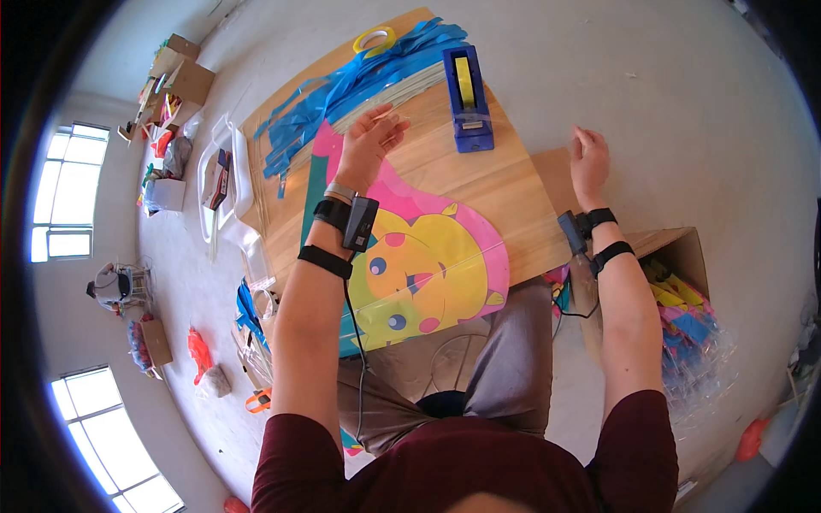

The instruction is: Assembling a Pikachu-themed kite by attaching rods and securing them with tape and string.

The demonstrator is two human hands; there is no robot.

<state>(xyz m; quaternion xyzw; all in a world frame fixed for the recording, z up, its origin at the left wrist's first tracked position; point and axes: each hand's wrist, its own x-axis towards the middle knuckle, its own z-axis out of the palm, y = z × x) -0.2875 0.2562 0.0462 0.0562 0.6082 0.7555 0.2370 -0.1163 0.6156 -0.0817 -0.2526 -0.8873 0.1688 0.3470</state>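
A colourful kite [423, 261] with a yellow cartoon animal on pink lies on a low wooden board [505, 192] across my lap. My left hand [369, 144] rests at the kite's far tip, fingers apart, touching a thin clear stick or strip there; whether it grips it I cannot tell. My right hand [590, 162] hovers open beyond the board's right edge, over a flat piece of cardboard [554, 171]. A blue tape dispenser [468, 98] with yellow tape stands on the board between my hands. Both wrists wear black bands with small devices.
Blue plastic strips [342, 90] and a yellow tape roll [375, 38] lie at the board's far end. A cardboard box [684, 299] of bright kites and clear wrappers stands at my right. A white tray [218, 184], boxes and scattered bits cover the floor at left.
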